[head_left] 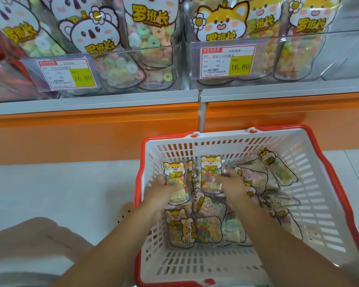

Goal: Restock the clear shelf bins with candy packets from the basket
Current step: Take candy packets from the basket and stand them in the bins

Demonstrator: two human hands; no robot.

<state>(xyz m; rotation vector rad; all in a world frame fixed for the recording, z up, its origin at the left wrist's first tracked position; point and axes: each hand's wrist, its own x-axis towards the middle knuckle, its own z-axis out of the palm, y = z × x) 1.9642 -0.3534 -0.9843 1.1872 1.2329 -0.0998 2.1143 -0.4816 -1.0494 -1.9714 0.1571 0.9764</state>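
Judged at the pick-up step, reaching into the red-rimmed white basket point(311, 204) with both hands. Noted left hand point(164, 193) curled round a fox-faced candy packet point(175, 175) near the basket's left wall. Noted right hand point(231, 183) gripping a second fox-faced packet point(210, 172) toward the basket's middle. Observed loose packets point(195, 228) on the basket floor. Next, probably: lift both clear of the basket rim and carry to the clear fox-packet bin point(288, 54) above the basket, not the koala bin point(116, 65) above and left of it
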